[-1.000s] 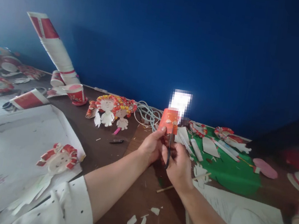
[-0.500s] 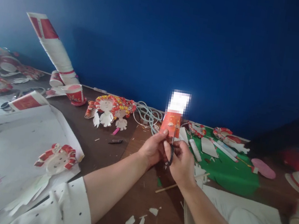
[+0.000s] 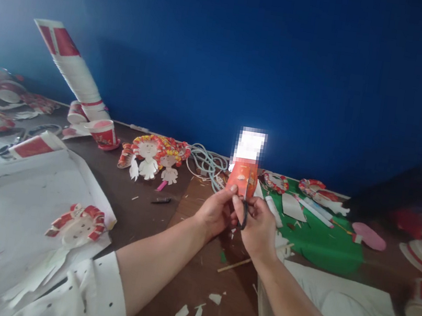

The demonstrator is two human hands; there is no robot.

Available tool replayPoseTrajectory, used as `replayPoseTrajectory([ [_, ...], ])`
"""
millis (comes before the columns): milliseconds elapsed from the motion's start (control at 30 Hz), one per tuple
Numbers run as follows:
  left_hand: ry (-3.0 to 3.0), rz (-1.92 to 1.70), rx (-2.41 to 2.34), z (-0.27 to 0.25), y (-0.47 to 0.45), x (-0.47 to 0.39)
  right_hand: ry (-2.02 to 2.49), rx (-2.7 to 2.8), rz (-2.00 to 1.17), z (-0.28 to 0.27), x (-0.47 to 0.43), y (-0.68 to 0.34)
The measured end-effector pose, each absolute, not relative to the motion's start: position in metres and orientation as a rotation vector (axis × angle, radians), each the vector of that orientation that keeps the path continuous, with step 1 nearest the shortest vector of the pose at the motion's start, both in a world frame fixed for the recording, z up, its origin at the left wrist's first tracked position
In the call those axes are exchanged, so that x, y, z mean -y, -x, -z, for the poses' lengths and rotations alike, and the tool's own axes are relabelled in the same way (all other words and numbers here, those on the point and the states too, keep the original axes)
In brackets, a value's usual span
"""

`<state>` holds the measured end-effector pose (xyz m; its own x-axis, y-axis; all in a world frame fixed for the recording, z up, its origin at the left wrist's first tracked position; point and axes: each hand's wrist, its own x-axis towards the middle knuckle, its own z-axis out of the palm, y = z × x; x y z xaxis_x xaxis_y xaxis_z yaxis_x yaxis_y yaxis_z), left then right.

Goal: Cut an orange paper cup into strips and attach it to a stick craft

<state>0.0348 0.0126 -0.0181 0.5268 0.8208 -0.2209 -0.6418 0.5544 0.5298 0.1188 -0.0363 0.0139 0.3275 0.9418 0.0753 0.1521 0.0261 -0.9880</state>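
Observation:
Near the middle of the view, my left hand (image 3: 219, 209) is closed on an orange-red printed paper cup (image 3: 243, 174), thumb pressed on its near side. The cup's upper part is blurred by a bright pixelated patch. In my right hand (image 3: 260, 226) are black-handled scissors (image 3: 242, 218), their blades pointing up against the cup. Whether the blades are parted is hard to make out. Below both hands, a thin wooden stick (image 3: 233, 265) and several white paper scraps (image 3: 199, 312) lie on the brown table (image 3: 173, 274).
A leaning stack of paper cups (image 3: 78, 77) stands at the left. Paper dolls with red-yellow hair (image 3: 150, 154) and a coiled cable (image 3: 206, 162) lie along the blue wall. At the right are a green sheet (image 3: 316, 247), a pink oval (image 3: 369, 236) and a drawing (image 3: 340, 299).
The scissors' handles have shifted slightly up and right, and the cup's lower part looks wider. Both hands keep their holds. The whole view has drifted slightly.

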Motion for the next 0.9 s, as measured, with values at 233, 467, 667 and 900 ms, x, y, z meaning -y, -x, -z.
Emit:
replayPoseTrajectory([
  [233,-0.474,-0.881,-0.421,0.0156,-0.0345,-0.0125,1.403,1.051,-0.860,-0.0159,0.0385,-0.1176],
  [467,-0.507,-0.844,-0.406,0.0152,-0.0329,-0.0138,1.408,1.051,-0.873,-0.0214,0.0413,-0.1178],
  [667,-0.432,-0.815,-0.418,0.0123,-0.0310,-0.0151,1.405,1.046,-0.891,-0.0226,0.0425,-0.1187],
  [900,-0.268,-0.910,-0.464,0.0161,-0.0285,-0.0200,1.404,1.058,-0.886,-0.0187,0.0414,-0.1231],
])
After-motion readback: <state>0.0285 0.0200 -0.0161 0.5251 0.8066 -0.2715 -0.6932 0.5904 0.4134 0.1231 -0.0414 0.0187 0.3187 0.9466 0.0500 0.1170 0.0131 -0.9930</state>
